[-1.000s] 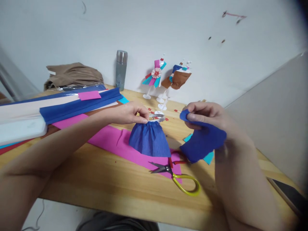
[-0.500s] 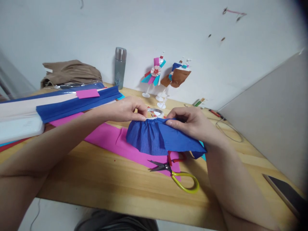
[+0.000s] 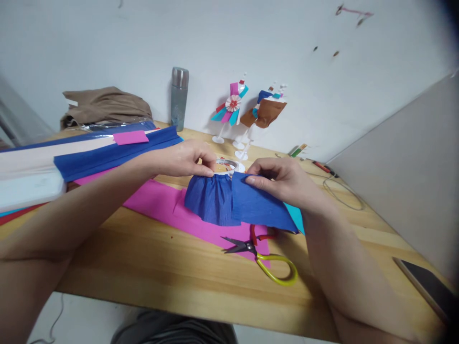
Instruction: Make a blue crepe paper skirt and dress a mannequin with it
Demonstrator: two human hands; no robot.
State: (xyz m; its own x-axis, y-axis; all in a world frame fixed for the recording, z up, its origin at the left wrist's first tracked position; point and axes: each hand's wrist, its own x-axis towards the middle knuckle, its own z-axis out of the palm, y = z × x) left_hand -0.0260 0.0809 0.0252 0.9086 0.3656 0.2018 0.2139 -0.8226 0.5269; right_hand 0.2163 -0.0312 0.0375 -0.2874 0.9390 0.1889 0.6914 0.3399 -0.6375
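My left hand [image 3: 195, 158] pinches the top edge of a gathered blue piece [image 3: 211, 199] that hangs in pleats like a small skirt. To its right, my right hand [image 3: 278, 179] grips the upper edge of the smooth blue part [image 3: 260, 203]. Whether the pleated and smooth parts are joined, I cannot tell. Just behind them lies a white ring [image 3: 233, 166], partly covered. Below the blue material, open scissors [image 3: 249, 246] with one red and one yellow handle rest over a long pink strip [image 3: 158, 203].
Folded blue strips [image 3: 118, 152] and a white case [image 3: 32, 190] are at the left. At the back stand a bottle [image 3: 179, 99] and decorated doll-like figures [image 3: 233, 103] on white stands. A phone [image 3: 425, 286] lies at the right, on the wooden table [image 3: 143, 267].
The smooth blue part has shifted, and its left edge now shows upright beside the pleats. My left hand has moved slightly left and up. More of a turquoise piece shows near my right wrist.
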